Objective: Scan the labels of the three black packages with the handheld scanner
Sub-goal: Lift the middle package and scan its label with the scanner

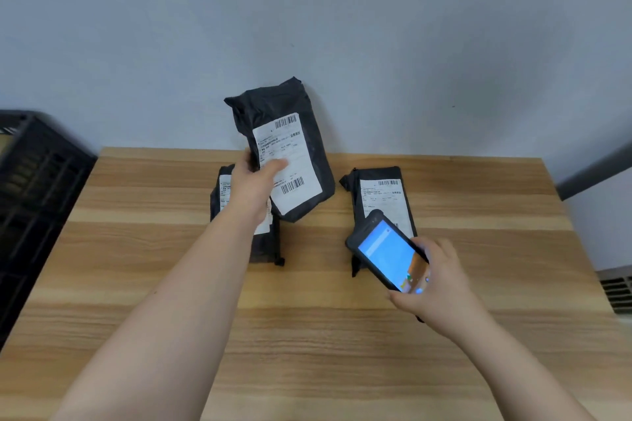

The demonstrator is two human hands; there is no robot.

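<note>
- Table (307, 335): a wood-grain top set against a plain wall (307, 10). It carries two of the three black packages and leaves bare working room in front of the person.
- Crate (30, 202): a black slatted crate stands off the table's left edge, well apart from the packages. It does not obstruct either arm.
- Raised package (290, 133): held up off the table, tilted, with its white label (285, 161) facing the person. Both barcodes on the label are exposed, which appears to be the purpose of the hold.
- Right package (379, 188): lies flat on the table, label up. Its near end is hidden behind the scanner.
- Left package (263, 246): lies flat, largely covered by the left forearm and the raised package. Little of its label shows, so it would need uncovering before a reading.
- Scanner (390, 253): a black handheld unit with a lit blue screen turned to the person. It sits low and to the right of the raised package, judged not yet aimed at that label.
- Left hand (254, 181): fingers closed on the raised package's left edge, thumb lying across the label's middle, clear of both barcodes.
- Right hand (434, 280): fingers wrapped around the scanner's lower end.
</note>
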